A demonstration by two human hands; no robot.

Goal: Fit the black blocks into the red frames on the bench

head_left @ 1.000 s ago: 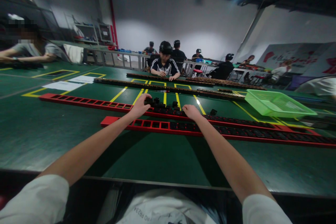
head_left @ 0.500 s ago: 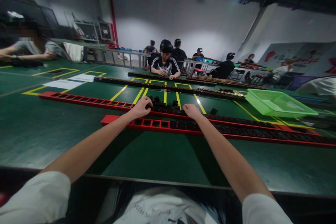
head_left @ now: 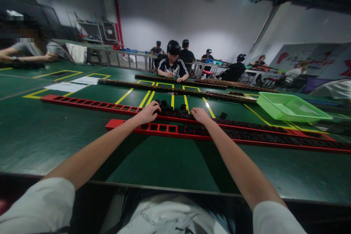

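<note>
Two long red slotted frames lie across the green table: the far frame (head_left: 90, 104) and the near frame (head_left: 113, 124). Black square parts fill their right-hand slots, while the left-hand slots are bare. At the far frame, my left hand (head_left: 149, 113) curls its fingers around a small black part, mostly hidden by the fingers. A pile of loose black parts (head_left: 166, 106) sits right beside those fingertips. My right hand (head_left: 200, 115) rests on the same frame farther right, fingers bent together over the black parts. Whatever is under its fingertips is hidden.
A green plastic basket (head_left: 290, 108) stands at the right. One loose black part (head_left: 223, 116) lies behind the far frame. Dark long strips (head_left: 164, 89) run across the table beyond, near a co-worker (head_left: 173, 65) seated opposite. White papers (head_left: 65, 87) lie at the left.
My left hand has shifted very slightly, its fingers lifting a little at the pile. My right hand stays almost where it was.
</note>
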